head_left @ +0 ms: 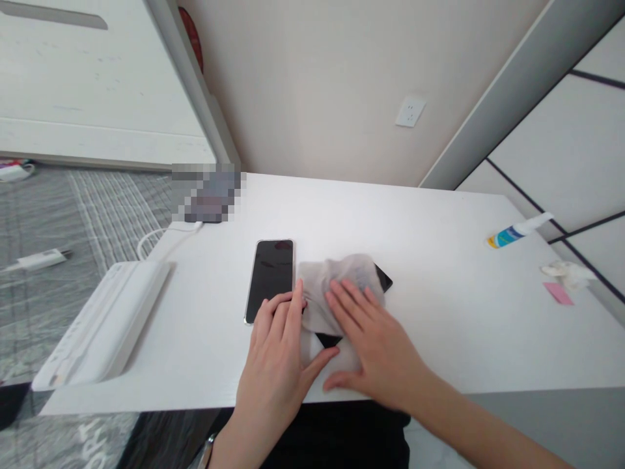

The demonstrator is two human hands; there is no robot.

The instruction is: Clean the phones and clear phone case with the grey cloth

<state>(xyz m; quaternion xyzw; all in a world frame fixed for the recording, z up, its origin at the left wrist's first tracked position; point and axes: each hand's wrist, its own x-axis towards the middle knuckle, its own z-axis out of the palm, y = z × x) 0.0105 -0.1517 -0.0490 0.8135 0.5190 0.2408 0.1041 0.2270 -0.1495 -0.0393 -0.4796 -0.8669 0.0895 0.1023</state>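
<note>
Hands [273, 352] [375, 342] on gray cloth [336, 283], black phone [383, 279] beneath (long axis diagonal)

The scene is viewed through a single head-worn camera, placed above and just behind the left hand [273, 371] and right hand [374, 345]; it is tilted forward and down across a white desk [439, 326]; a beige wall [312, 85] is faced beyond, farther off.

My bare left hand [273, 368] angled upward, curled fingers [280, 311] bent inward, thumb [319, 359] stretched sideways, my bare right hand [375, 345] flat and palm-down, spread fingers [349, 303] pointing forward, right forearm [469, 420] reaching in from the lower right, both hands just beside each other
</note>
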